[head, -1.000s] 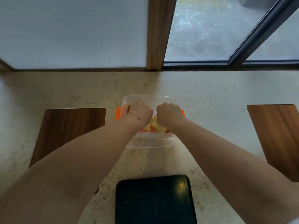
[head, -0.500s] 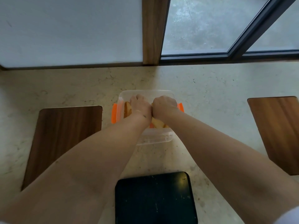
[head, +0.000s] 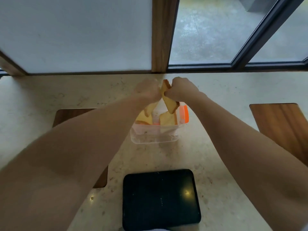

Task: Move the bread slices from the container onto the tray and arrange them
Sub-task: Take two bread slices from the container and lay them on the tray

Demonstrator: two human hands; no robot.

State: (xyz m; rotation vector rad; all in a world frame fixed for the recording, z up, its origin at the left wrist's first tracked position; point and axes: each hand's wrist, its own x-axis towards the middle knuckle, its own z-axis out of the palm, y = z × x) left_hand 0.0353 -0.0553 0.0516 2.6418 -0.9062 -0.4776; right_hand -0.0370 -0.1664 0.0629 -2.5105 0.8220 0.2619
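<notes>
The right hand [head: 179, 90] sits just above the middle of the frame, fingers closed round a bread slice [head: 169, 101] that hangs edge-down and tilted, its lower corner over the container's opening. The left hand [head: 147, 91] is pressed up against it on the left, blurred; it looks closed as well, and a second slice [head: 150, 110] seems to hang under it, though the blur leaves that grip uncertain.

Below the hands is the clear container [head: 154, 136] with an orange clip [head: 185, 115] on its right side. More slices [head: 167, 120] lie inside it, leaning against one another; the exact count cannot be told.

Lower still, at the bottom centre, the black tray [head: 160, 198] lies flat with nothing on it. So by my reading the task is at its start: one slice or two lifted, none placed, all the arranging left.

For room, a strip of bare stone counter [head: 216, 172] separates container from tray, and the path down toward the tray is open between the forearms. The tray's rim looks low, and its near edge runs out of the bottom of the frame. Wooden boards lie at the left [head: 75, 114] and right [head: 283, 124], well apart from the path
</notes>
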